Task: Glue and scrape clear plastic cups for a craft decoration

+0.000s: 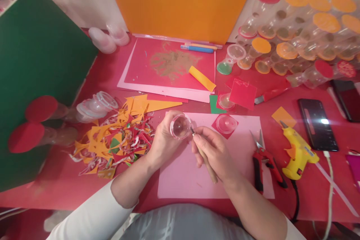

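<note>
a clear plastic cup (pixel 180 125) is clamped in the left hand (pixel 162 140) over the pink sheet (pixel 180 180). a wooden-handled tool (pixel 210 170) is pinched tight by the right hand (pixel 215 152), its tip at the cup rim. the tip could be deflected off the smooth plastic into the left fingers.

A heap of orange and red paper scraps (pixel 112 140) lies on the desk (pixel 56 191) at left. Red-handled scissors (pixel 263 159) and a yellow glue gun (pixel 298 153) lie at right, a phone (pixel 317 123) beyond them. Lidded clear jars (pixel 326 22) crowd the upper right; a green board (pixel 36 56) stands at upper left.
</note>
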Motion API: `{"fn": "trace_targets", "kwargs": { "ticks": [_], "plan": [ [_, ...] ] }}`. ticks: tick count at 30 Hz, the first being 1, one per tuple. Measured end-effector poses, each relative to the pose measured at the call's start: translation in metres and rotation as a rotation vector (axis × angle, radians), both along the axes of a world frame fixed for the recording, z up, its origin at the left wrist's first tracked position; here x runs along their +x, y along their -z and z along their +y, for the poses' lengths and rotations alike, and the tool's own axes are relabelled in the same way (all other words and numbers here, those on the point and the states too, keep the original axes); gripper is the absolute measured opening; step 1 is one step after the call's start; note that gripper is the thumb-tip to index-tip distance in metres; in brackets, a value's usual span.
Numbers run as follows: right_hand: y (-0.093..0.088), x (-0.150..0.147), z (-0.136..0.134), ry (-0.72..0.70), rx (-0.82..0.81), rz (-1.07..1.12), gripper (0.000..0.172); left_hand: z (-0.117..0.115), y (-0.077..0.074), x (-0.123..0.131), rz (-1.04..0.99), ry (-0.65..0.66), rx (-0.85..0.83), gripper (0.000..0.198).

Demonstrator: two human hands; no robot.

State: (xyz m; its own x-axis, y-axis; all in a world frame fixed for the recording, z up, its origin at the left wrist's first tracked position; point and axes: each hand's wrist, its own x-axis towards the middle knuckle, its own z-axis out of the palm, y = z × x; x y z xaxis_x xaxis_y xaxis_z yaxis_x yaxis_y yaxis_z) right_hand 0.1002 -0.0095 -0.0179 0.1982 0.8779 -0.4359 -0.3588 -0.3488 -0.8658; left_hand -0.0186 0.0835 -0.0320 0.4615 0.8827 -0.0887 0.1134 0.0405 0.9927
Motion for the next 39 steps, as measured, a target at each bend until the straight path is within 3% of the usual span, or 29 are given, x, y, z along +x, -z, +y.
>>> {"fn": "trace_targets", "kwargs": {
  "ticks": [28,39],
  "plan": [
    [0.0038,-0.0056,0.0044,0.083,0.020,0.031,0.021,-0.0002,0.0021,0.0027,-0.013,0.049,0.012,0.024],
    [0.0029,-0.0010,0.0021,0.019,0.040,-0.012,0.021,0.0006,0.0074,0.0001,-0.040,-0.004,0.026,0.030]
  ]
}}
